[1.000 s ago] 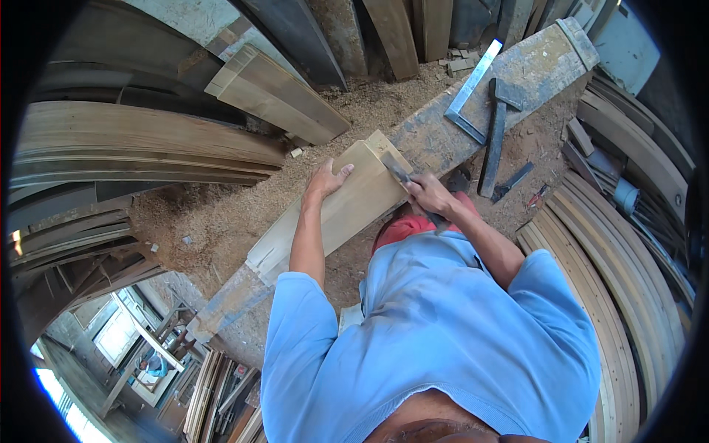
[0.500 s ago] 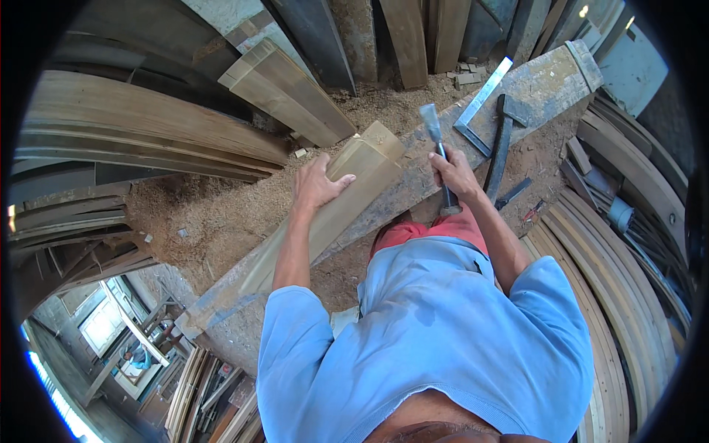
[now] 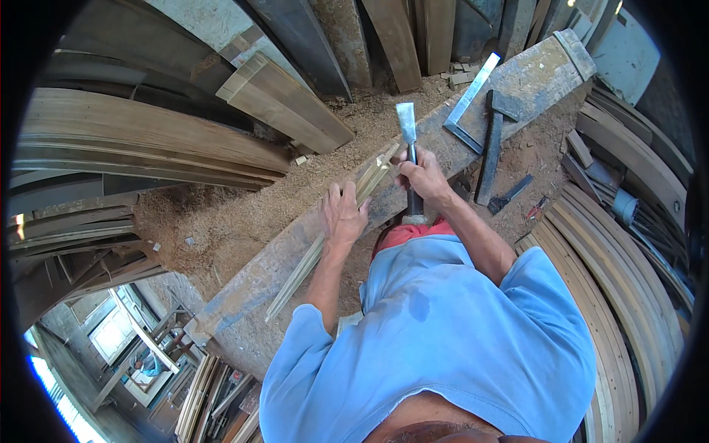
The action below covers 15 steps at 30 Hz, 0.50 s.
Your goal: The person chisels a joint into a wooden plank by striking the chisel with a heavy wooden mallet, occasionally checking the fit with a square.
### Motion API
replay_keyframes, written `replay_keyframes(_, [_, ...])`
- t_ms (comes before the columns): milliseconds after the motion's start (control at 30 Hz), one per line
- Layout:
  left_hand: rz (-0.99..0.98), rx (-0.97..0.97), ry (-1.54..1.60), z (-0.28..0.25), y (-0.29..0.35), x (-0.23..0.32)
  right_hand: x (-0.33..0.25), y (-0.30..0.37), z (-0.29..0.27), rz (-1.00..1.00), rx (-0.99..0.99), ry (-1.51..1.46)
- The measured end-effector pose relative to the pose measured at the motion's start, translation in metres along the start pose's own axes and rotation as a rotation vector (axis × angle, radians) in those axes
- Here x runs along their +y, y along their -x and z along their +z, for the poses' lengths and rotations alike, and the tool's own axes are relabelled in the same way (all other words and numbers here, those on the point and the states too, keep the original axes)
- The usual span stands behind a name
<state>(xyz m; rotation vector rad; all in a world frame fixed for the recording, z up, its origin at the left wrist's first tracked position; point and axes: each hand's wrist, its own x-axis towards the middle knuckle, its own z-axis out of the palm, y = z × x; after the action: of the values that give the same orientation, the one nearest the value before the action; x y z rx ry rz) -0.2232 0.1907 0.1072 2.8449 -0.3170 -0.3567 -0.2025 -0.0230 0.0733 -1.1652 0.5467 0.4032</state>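
A long grey counter [image 3: 517,81] runs slantwise from beyond the right hand [image 3: 422,177], up and to its right, down past the left hand [image 3: 343,218] to a low end below and to the left of it. Sawdust [image 3: 244,214] lies in a broad drift on the far side of the left hand, and stacked planks [image 3: 288,103] lean beyond that.

On the counter a narrow wooden board [image 3: 325,247] stands on edge, its long axis following the counter. The left hand presses flat against its side, fingers spread, steadying it; the board's upper end lies just beside the right hand, so both hands are at it, the left one touching it outright.

The right hand is closed round the handle of a wide chisel [image 3: 407,125], blade pointing up and away from the hand, clear of the wood. The blade's edge is just above the board's upper end, slightly to the hand's far side.

To the right of the right hand, apart from it, a metal square [image 3: 467,111], a hammer [image 3: 491,148] and a small dark tool [image 3: 509,193] lie on the counter.

The chisel's butt end is hidden by the hand, and whether the board's end touches that hand is hard to make out. The person's blue shirt covers the counter's near edge.
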Motion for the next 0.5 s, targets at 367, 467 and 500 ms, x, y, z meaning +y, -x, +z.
replay_keyframes(367, [-0.009,0.007,-0.021,-0.002,0.001,0.005,-0.038,0.024,-0.047,-0.128,-0.044,0.008])
replay_keyframes(467, [-0.005,0.039,-0.032,0.0,0.002,0.005,-0.029,0.027,-0.066,-0.124,-0.003,0.083])
replay_keyframes(500, [-0.002,0.043,-0.029,0.0,0.001,0.005,-0.026,0.027,-0.07,-0.126,0.014,0.09])
